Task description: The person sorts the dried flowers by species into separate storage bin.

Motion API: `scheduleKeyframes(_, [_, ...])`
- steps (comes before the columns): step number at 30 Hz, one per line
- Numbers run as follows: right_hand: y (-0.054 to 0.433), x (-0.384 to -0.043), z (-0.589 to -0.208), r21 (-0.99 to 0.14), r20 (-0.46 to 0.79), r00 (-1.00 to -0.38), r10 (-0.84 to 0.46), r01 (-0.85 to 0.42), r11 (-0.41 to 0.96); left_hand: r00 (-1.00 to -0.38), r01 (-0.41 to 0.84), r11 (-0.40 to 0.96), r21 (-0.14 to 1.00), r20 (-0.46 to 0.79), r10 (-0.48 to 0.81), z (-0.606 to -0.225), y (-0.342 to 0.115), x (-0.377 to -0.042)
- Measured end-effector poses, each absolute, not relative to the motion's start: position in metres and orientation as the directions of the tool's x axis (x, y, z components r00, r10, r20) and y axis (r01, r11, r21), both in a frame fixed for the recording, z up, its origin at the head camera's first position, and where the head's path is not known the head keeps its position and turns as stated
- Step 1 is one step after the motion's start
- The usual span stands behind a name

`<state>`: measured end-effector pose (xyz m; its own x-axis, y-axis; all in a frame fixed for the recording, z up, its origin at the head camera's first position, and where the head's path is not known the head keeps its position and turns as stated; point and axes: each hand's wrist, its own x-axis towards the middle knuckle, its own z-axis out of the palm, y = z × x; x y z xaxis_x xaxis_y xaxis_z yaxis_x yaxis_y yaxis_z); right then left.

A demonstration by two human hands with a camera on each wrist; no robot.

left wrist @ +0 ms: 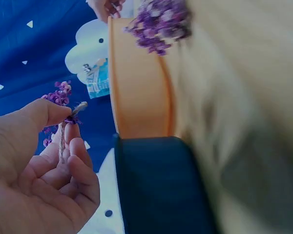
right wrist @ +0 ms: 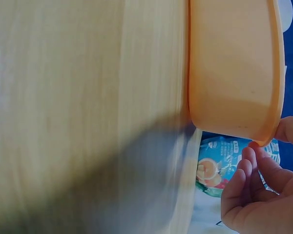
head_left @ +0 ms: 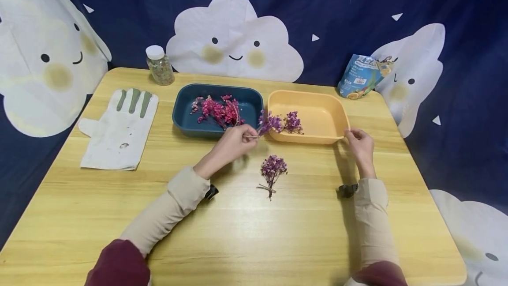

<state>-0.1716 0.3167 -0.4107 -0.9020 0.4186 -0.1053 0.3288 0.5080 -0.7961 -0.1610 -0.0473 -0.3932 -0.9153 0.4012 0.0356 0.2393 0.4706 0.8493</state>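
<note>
My left hand (head_left: 235,144) pinches the stem of a purple dried flower bunch (head_left: 270,123) between thumb and fingertip. Twine wraps that stem in the left wrist view. The flower heads hang over the near left edge of a yellow plastic tub (head_left: 323,138); whether the rightmost cluster belongs to the same bunch, I cannot tell. At the tub's near right corner, my right hand (head_left: 361,145) pinches the rim between thumb and fingers. A second purple flower bunch (head_left: 274,167), tied with twine, lies on the table in front. Pink-red dried flowers (head_left: 222,111) lie in a dark blue tub (head_left: 184,125).
A white work glove (head_left: 115,138) with green-grey fingertips lies on the table (head_left: 254,242) at the left. Behind it stands a white-capped jar (head_left: 160,67). A blue pouch (head_left: 360,78) stands at the back right corner. A dark blue cloud-print curtain (head_left: 329,3) hangs behind.
</note>
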Motion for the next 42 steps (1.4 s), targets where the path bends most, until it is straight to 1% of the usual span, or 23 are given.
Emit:
scheduleKeyframes(6, [0.316, -0.170, -0.411, -0.805, -0.111, -0.903, 0.415, 0.327, 0.496, -0.911, 0.175, 0.507, 0.844, -0.056, 0.409, -0.384, -0.018, -0.189])
scheduleKeyframes(11, [0.316, -0.167, -0.413, -0.808, -0.129, -0.900, 0.417, 0.339, 0.482, -0.918, 0.195, 0.580, 0.791, -0.061, 0.393, -0.386, 0.005, -0.213])
scheduleKeyframes(17, [0.318, -0.166, -0.416, -0.808, -0.142, -0.894, 0.425, 0.353, 0.472, -0.925, 0.200, 0.595, 0.778, -0.051, 0.377, -0.391, 0.029, -0.227])
scheduleKeyframes(23, [0.319, -0.168, -0.415, -0.814, -0.146, -0.892, 0.427, 0.354, 0.461, -0.947, 0.213, 0.715, 0.666, -0.038, 0.318, -0.390, 0.047, -0.237])
scheduleKeyframes(28, [0.317, -0.169, -0.413, -0.815, -0.140, -0.894, 0.425, 0.348, 0.464, -0.955, 0.235, 0.823, 0.518, -0.033, 0.294, -0.389, 0.054, -0.243])
scheduleKeyframes(31, [0.316, -0.170, -0.412, -0.816, -0.138, -0.897, 0.420, 0.343, 0.466, -0.959, 0.236, 0.854, 0.464, -0.033, 0.283, -0.387, 0.054, -0.244])
scheduleKeyframes(34, [0.316, -0.170, -0.411, -0.816, -0.130, -0.898, 0.421, 0.338, 0.469, -0.958, 0.237, 0.845, 0.479, -0.027, 0.284, -0.385, 0.053, -0.244])
scheduleKeyframes(39, [0.316, -0.171, -0.411, -0.816, -0.123, -0.896, 0.427, 0.336, 0.471, -0.947, 0.279, 0.789, 0.548, 0.020, 0.321, -0.383, 0.045, -0.240])
scheduleKeyframes(42, [0.317, -0.170, -0.412, -0.816, -0.122, -0.896, 0.428, 0.336, 0.471, -0.938, 0.300, 0.739, 0.603, 0.047, 0.343, -0.381, 0.037, -0.231])
